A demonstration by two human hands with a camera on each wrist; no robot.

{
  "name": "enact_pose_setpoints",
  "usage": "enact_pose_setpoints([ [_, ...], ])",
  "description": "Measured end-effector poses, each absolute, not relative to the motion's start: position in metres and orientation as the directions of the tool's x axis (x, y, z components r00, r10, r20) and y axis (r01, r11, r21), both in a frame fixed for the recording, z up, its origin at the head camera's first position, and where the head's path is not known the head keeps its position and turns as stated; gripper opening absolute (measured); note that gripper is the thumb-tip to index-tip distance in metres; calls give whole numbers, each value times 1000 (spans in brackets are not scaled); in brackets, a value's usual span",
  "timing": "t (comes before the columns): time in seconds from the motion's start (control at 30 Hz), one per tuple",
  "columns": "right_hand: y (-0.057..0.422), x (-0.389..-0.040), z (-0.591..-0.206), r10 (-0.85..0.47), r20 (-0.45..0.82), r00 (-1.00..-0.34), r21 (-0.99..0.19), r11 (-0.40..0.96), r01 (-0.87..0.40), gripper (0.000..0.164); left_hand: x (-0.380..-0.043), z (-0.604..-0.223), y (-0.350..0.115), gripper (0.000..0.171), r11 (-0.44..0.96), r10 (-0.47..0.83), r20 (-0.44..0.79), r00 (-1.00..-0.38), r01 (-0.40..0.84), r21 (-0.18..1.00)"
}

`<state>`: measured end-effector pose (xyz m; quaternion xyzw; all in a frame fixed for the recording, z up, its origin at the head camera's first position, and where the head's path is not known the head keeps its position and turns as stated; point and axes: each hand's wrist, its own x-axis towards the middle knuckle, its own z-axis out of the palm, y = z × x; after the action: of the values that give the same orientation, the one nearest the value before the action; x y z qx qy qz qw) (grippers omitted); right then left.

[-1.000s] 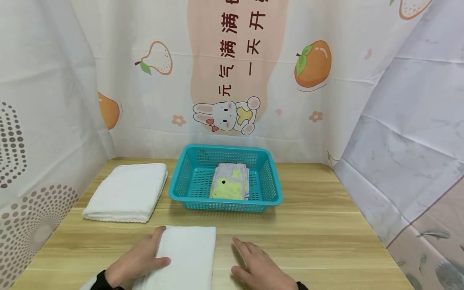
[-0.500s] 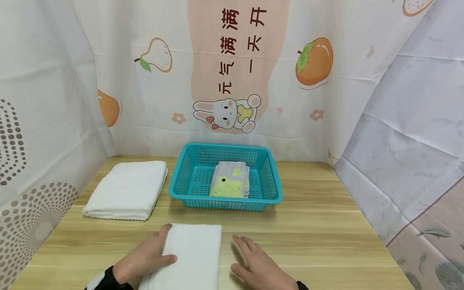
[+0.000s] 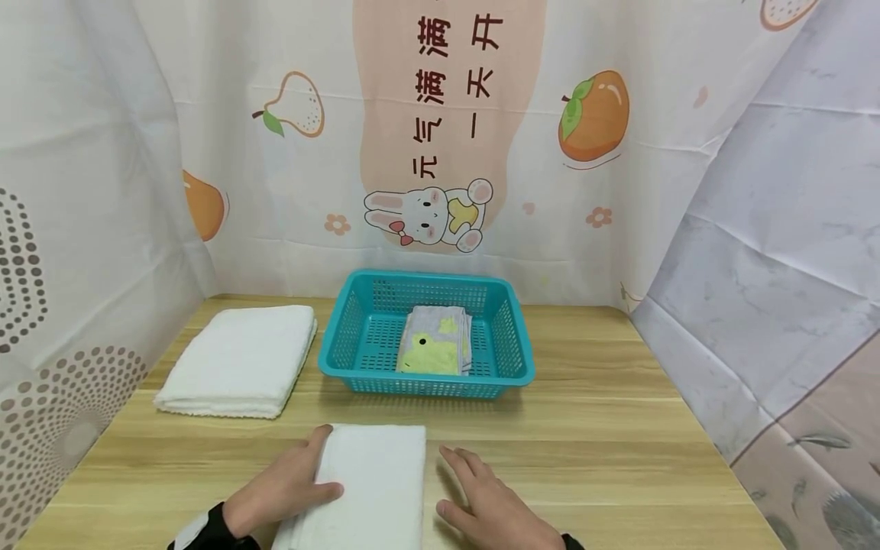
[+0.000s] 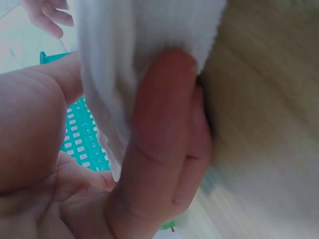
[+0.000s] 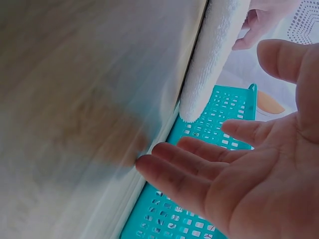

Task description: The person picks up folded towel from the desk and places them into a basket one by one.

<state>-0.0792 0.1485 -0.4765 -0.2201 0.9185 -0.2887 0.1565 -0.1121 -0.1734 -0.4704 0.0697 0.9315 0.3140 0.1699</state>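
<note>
A folded white towel (image 3: 374,489) lies at the front of the table, its lower end cut off by the head view. My left hand (image 3: 285,485) holds its left side, thumb over the top face and fingers along the layered edge. In the left wrist view those fingers (image 4: 164,119) curl against the towel's edge, close to the wood. To the right of the towel, my right hand (image 3: 491,500) hovers low with fingers extended and nothing in it. The right wrist view shows its open palm facing the towel's rounded side (image 5: 212,59), with a gap between them.
Behind the towel stands a teal plastic basket (image 3: 419,387) holding a folded grey cloth (image 3: 435,344) with a yellow-green print. Another folded white towel (image 3: 241,355) lies at the back left of the wooden table (image 3: 591,428). Printed curtains (image 3: 522,153) enclose the back and sides.
My left hand and the white towel under it have slid to the right, narrowing the gap to my right hand. The right hand has barely moved. Basket and back towel stay put.
</note>
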Motion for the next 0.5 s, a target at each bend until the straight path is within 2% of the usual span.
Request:
enact_pose_setpoints([
  [0.23,149,-77,-477,-517,-131,-846,-599,721,-348,71,-111,-471,-170,93,798,246,-247,-937,51,600],
  [0.5,149,-78,-478,-494,-154,-856,-605,732,-314,71,-112,-472,-166,93,788,266,-244,-932,65,612],
])
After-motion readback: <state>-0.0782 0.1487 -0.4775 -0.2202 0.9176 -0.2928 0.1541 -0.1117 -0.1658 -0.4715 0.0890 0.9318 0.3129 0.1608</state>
